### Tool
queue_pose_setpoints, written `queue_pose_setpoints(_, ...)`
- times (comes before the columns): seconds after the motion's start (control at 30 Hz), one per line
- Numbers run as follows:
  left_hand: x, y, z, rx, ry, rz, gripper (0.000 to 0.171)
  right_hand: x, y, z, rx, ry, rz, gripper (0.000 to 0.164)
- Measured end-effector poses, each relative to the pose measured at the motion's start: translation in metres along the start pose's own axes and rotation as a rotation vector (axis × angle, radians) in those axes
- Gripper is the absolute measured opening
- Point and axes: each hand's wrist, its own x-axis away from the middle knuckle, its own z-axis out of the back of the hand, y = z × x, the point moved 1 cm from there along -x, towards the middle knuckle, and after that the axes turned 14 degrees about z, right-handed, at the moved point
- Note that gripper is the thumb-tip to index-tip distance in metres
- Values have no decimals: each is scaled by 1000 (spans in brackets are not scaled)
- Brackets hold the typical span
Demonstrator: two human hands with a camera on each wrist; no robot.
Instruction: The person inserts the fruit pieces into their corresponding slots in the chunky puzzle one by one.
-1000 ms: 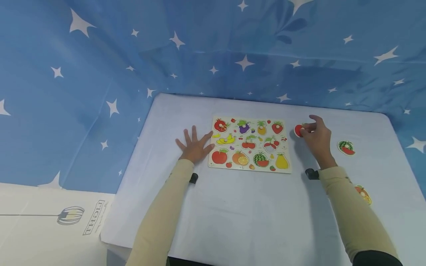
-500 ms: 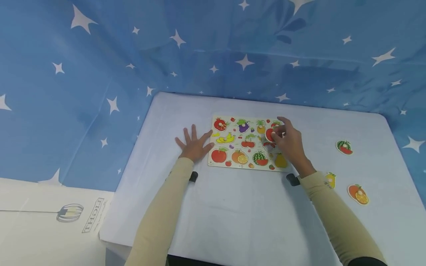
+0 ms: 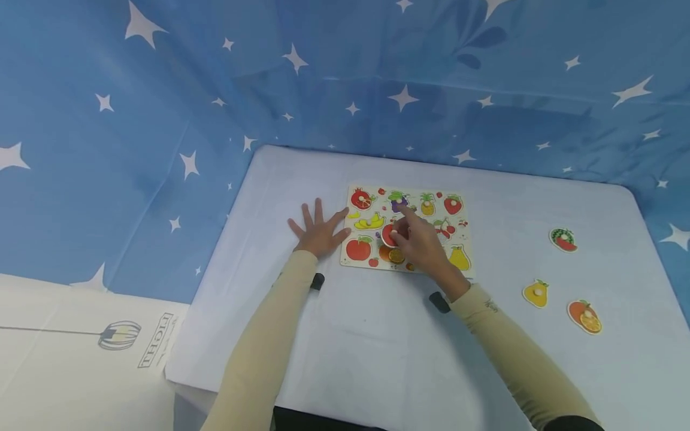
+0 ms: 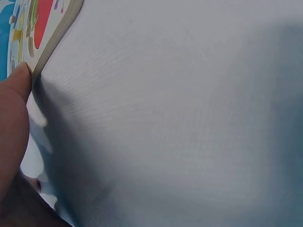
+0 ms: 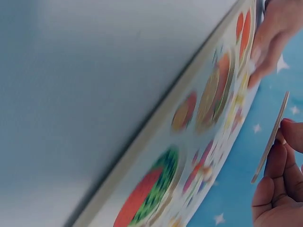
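Current step, as judged: carrying a red puzzle piece (image 3: 388,236) over the fruit board (image 3: 468,230) for placement. Clock positions are read in the head view, with 12 at the far table edge. The piece is raised clear of the board, pinched between the curled fingers and thumb of the right hand (image 3: 424,246). The left hand (image 3: 318,234), at the board's 9 o'clock, has its fingers spread wide and grips nothing; thumb and index finger touch the board edge. Next move, presumably: travel toward 8 o'clock, align the piece above the red apple print (image 3: 358,249), level it, then lower. Loose pieces remain: watermelon (image 3: 563,240) at 3 o'clock, pear (image 3: 536,294) and orange (image 3: 584,316) near 4.
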Motion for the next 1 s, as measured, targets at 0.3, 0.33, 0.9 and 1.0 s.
queue_pose_setpoints(0.3,-1,4,-1,-34,-2,9,71,-6,-20,-30,-44,-82,40,61)
queue_pose_setpoints(0.33,-2,4,-1,-40,-3,11,71,-7,-21,-33,-43,-92,39,61)
queue_pose_setpoints(0.9,1,1,4,-47,5,7,70,-22,-29,-72,-14,-190,45,62)
queue_pose_setpoints(1.0,0,1,4,-39,7,0,70,-23,-27,-76,5,-216,40,62)
